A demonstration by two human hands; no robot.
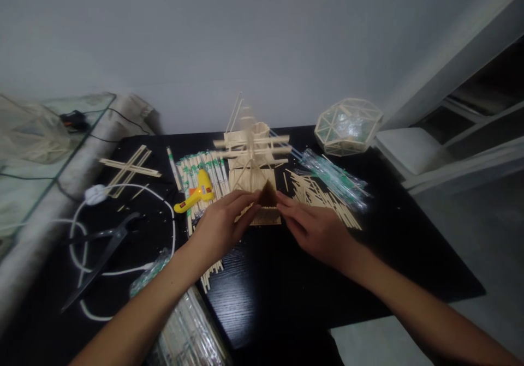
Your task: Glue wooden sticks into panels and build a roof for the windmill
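Observation:
A small brown triangular piece (268, 196) stands between my hands, low at the front of a model built of wooden sticks (250, 156). My left hand (224, 216) pinches its left side with closed fingers. On the other side, the fingers of my right hand (315, 229) are pressed together against its right edge. Behind it the model has a slatted base, crossbars and thin upright sticks. My fingers partly cover the front of the model, and the piece's lower edge is hard to make out.
A yellow hot glue gun (200, 192) lies on wrapped chopsticks (221, 172) at left. Further left are pliers (100, 257) and a white cable (174, 229). Loose sticks (323, 199), plastic-wrapped chopsticks (333, 178) and a stick-framed polyhedron (347, 126) are at right. A chopstick pack (190, 333) lies near me.

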